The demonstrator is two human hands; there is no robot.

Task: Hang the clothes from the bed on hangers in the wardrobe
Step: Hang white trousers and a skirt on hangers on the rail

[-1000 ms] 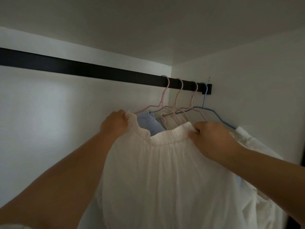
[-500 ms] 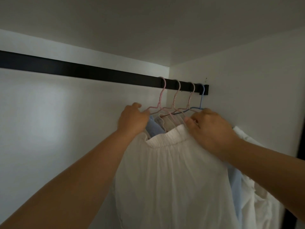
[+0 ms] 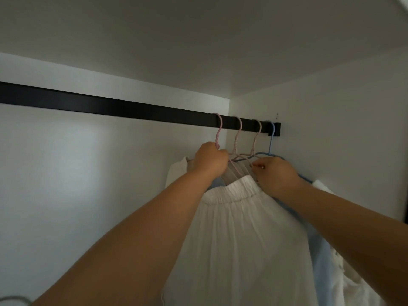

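With the left hand (image 3: 210,159) clenched on the pink hanger (image 3: 218,133) hooked on the rail (image 3: 110,107) and the right hand (image 3: 273,175) pinching the white garment (image 3: 238,228) beneath, the waistband is best evened before release.

Can't see what the left hand (image 3: 211,159) actually grips, fingers curled away from camera. Shoulders of the pink hangers (image 3: 237,138) buried behind both hands and fabric. White skirt (image 3: 238,239) cut off at the bottom edge. Grey thing (image 3: 14,299) bottom-left, barely in view, unidentifiable.
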